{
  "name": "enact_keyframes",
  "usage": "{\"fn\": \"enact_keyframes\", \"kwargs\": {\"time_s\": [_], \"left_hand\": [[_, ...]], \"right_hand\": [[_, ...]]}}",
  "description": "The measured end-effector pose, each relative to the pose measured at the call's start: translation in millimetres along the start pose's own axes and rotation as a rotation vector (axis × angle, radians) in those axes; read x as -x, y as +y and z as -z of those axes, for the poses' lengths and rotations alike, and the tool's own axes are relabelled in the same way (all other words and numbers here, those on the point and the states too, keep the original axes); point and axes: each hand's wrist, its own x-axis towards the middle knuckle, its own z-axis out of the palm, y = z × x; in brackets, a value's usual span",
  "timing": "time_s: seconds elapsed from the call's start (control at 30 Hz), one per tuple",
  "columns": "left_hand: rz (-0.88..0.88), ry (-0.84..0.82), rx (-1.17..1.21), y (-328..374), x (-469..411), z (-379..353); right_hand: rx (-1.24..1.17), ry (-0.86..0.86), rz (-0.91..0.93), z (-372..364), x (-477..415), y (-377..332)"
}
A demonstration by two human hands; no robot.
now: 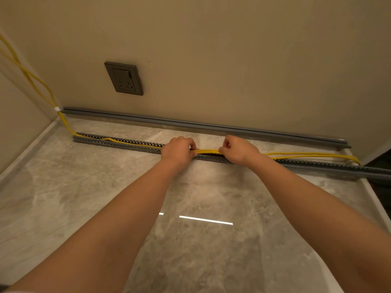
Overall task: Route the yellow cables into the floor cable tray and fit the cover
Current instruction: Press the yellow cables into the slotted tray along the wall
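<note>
A grey slotted cable tray [118, 143] runs along the marble floor from left to right. The yellow cables [208, 151] come down the left wall corner, lie inside the tray's left stretch, and rise above it to the right. My left hand [178, 152] pinches the cables at the tray's middle. My right hand [238, 151] pinches the same cables a short way to the right. Between the hands the cables sit just over the tray's opening. The long grey cover [211, 125] lies against the foot of the wall behind the tray.
A dark wall socket [123, 78] sits above the cover on the beige wall. A white tie [57, 109] binds the cables in the left corner. At the far right is a dark floor area [378, 163]. Glossy marble floor [105, 197] spreads in front of the tray.
</note>
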Motion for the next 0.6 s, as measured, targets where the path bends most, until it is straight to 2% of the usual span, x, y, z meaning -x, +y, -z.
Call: {"fn": "enact_keyframes", "kwargs": {"time_s": [0.1, 0.3, 0.43, 0.6], "left_hand": [[0.023, 0.000, -0.006, 1.3, -1.2, 0.4], [0.067, -0.036, -0.116, 16.4, -1.5, 5.9], [-0.007, 0.017, -0.264, 35.0, 6.1, -6.0], [-0.062, 0.128, -0.077, 55.2, 11.8, -24.0]], "right_hand": [[0.003, -0.010, -0.011, 6.8, 6.0, 22.3], [-0.052, 0.018, 0.087, 10.2, 11.4, 35.0], [0.015, 0.013, 0.059, 10.0, 9.8, 34.7], [0.072, 0.036, 0.051, 12.9, 5.3, 32.7]]}}
